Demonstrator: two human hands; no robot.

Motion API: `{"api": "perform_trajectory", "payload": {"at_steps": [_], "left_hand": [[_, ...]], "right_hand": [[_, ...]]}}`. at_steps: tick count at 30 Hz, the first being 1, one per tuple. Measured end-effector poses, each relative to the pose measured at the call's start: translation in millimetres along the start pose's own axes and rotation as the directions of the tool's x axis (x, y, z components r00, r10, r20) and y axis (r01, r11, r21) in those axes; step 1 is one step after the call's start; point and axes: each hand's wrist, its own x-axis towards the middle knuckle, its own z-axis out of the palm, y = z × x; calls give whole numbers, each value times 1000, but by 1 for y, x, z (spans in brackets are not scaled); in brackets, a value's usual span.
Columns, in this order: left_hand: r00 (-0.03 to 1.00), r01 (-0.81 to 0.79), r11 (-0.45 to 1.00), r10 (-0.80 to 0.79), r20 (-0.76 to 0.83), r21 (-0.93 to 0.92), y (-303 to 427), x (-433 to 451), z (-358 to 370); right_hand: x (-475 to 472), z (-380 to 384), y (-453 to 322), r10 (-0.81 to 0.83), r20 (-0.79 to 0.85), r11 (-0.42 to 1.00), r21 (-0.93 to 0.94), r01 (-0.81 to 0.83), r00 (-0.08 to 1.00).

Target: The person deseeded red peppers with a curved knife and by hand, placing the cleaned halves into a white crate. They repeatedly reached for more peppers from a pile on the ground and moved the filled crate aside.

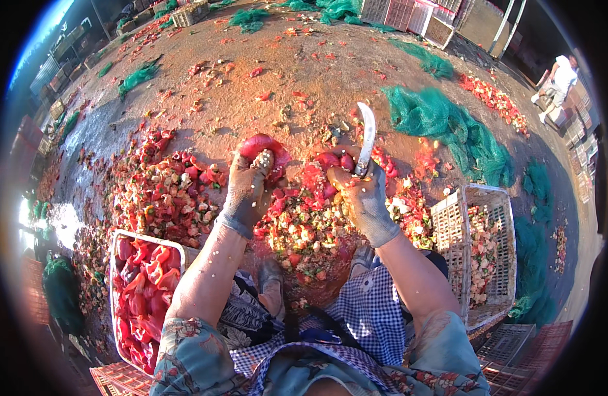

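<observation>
My left hand [244, 193], in a soiled knit glove, grips a red pepper [255, 143]; pale seeds cling to the thumb. In my right glove [368, 205] is a knife with a curved blade [368, 131], its tip pointing away from me. Red pepper pieces [328, 161] show beside the right fingers; whether that hand also holds them I cannot tell. Below both hands, a heap of pepper cores, seeds and scraps [304, 227] lies on the ground between my feet. Left of my knees stands a white-rimmed crate [112, 282] filled with red peppers [145, 297].
A slatted plastic crate [447, 227] holding pepper scraps [482, 257] is at my right. Green netting [447, 123] lies ahead to the right. More scraps [170, 193] spread at left. A person [563, 79] is far right, near stacked crates [578, 123].
</observation>
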Motion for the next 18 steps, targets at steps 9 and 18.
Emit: {"api": "perform_trajectory", "payload": {"at_steps": [9, 18], "left_hand": [[992, 109, 980, -119, -49, -165, 52, 13, -85], [692, -163, 764, 540, -480, 624, 182, -61, -212]], "right_hand": [[8, -21, 18, 135, -273, 990, 65, -122, 952], [9, -81, 52, 283, -82, 956, 110, -273, 956]]}}
